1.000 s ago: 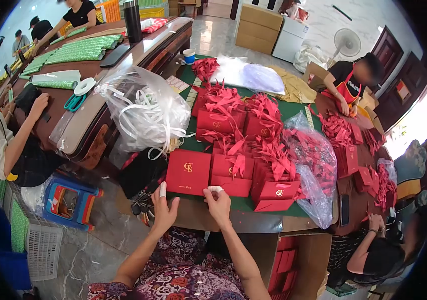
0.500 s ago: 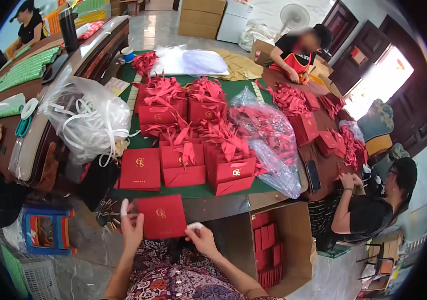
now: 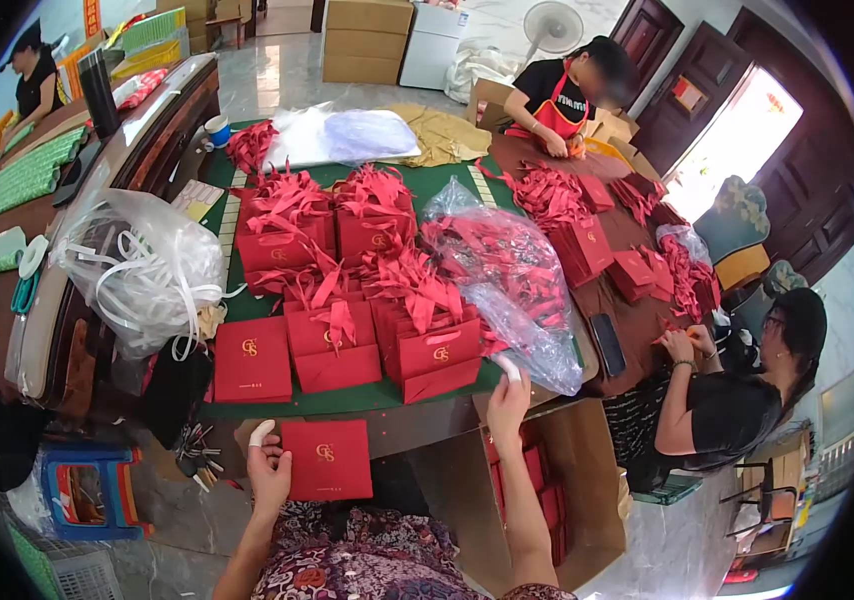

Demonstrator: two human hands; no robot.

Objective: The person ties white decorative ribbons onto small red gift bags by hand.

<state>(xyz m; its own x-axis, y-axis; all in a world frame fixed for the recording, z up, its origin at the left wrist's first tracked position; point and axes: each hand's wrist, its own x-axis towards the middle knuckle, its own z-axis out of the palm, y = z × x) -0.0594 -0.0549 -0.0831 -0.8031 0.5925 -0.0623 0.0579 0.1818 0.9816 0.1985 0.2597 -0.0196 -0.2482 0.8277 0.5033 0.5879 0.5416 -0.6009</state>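
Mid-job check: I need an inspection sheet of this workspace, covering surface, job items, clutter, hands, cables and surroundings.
Surface: green tabletop, largely covered.
Job items: red bag with gold lettering, held in front of the table edge; flat red stack at front left; standing red bags with ribbons to its right.
Clutter: clear bag of white ribbons; clear bag of red ribbons; phone.
Hands: left hand grips the red bag's left side; right hand is raised near the clear bag of red ribbons, grasp unclear.
Cables: nothing seen.
Surroundings: open cardboard box below the table; fan behind; co-workers nearby.
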